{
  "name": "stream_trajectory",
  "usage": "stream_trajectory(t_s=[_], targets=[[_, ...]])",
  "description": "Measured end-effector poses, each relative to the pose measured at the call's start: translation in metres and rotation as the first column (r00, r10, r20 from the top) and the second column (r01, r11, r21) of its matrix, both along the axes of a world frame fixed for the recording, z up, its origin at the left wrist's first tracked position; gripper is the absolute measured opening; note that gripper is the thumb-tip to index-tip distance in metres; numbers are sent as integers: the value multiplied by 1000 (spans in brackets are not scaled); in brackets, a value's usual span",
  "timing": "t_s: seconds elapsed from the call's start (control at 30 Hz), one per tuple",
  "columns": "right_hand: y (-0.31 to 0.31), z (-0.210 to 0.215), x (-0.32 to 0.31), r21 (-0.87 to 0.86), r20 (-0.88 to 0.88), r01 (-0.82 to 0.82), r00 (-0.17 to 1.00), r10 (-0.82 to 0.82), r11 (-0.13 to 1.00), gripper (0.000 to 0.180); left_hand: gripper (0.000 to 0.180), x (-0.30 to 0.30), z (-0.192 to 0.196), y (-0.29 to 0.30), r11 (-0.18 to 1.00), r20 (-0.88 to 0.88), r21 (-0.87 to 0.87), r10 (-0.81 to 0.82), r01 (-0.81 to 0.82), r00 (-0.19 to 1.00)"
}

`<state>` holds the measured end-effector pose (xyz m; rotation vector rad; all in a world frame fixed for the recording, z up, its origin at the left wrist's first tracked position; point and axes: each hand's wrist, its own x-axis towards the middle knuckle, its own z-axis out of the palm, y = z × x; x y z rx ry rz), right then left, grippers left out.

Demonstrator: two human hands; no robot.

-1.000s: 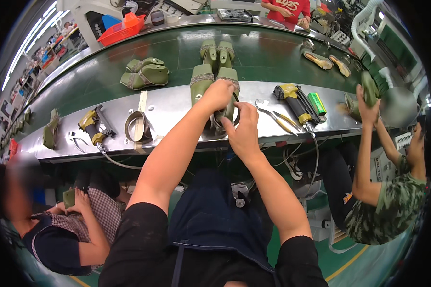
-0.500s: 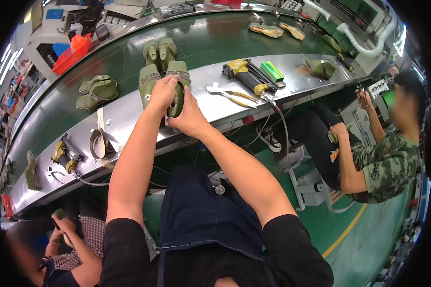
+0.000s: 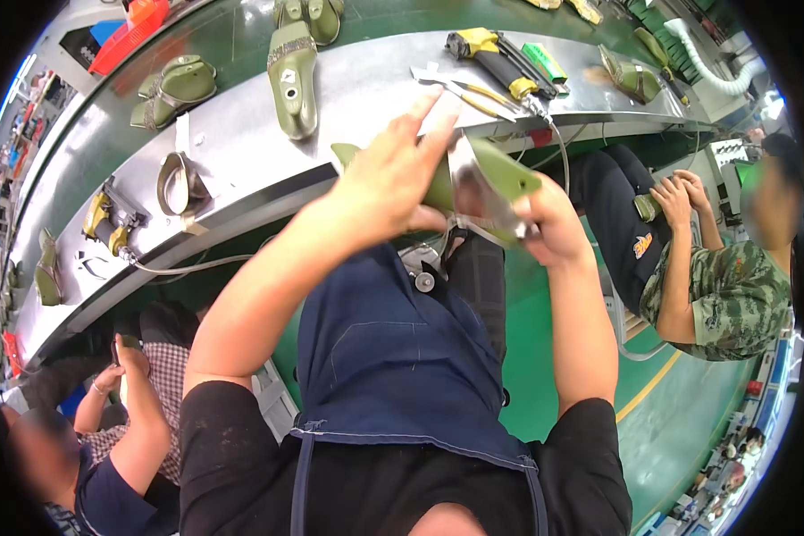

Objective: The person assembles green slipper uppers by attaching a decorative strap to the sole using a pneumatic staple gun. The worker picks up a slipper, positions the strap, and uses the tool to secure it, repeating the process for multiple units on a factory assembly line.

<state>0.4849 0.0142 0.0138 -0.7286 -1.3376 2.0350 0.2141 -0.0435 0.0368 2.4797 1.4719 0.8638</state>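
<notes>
In front of me, off the bench's near edge, a green shoe last (image 3: 505, 171) is held sideways with a shiny, blurred strap around it. My right hand (image 3: 558, 221) is closed around its right end. My left hand (image 3: 393, 170) lies across its other end, with fingers stretched out and the thumb below; the palm hides part of the last. On the metal bench beyond stands another green last (image 3: 293, 85) with a glittery strap. Past my left fingertips lie yellow-handled pliers (image 3: 482, 100) and a yellow-and-black staple gun (image 3: 496, 58).
A green box (image 3: 545, 62) sits beside the staple gun, whose hose hangs off the bench edge (image 3: 304, 183). Strapped lasts (image 3: 180, 85), a strap loop (image 3: 179, 183) and a second staple gun (image 3: 107, 223) are leftward. Co-workers sit at right (image 3: 724, 286) and lower left (image 3: 121, 447).
My hands have come back from the bench toward me and right, with one last turned sideways. Its neighbour stays on the bench. My left fingers have straightened, and my view has shifted.
</notes>
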Motion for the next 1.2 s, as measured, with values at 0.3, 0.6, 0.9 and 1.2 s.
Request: stream_trajectory(t_s=[0.3,0.6,0.9,1.2], targets=[[-93,-61,42,-457,83,-114,982,170,882,59,111,57,-137,-118,832,501,-525,131,180,855],[-105,-147,-22,-19,481,175,865,-144,984,57,53,72,-188,-130,269,463,-762,863,590,204],[-102,-157,-30,83,683,74,722,-110,994,62,48,72,-204,-139,213,406,-695,905,687,130],[-101,-185,-10,-17,581,131,808,-97,991,57,49,60,-228,-103,538,584,-809,686,238,434]])
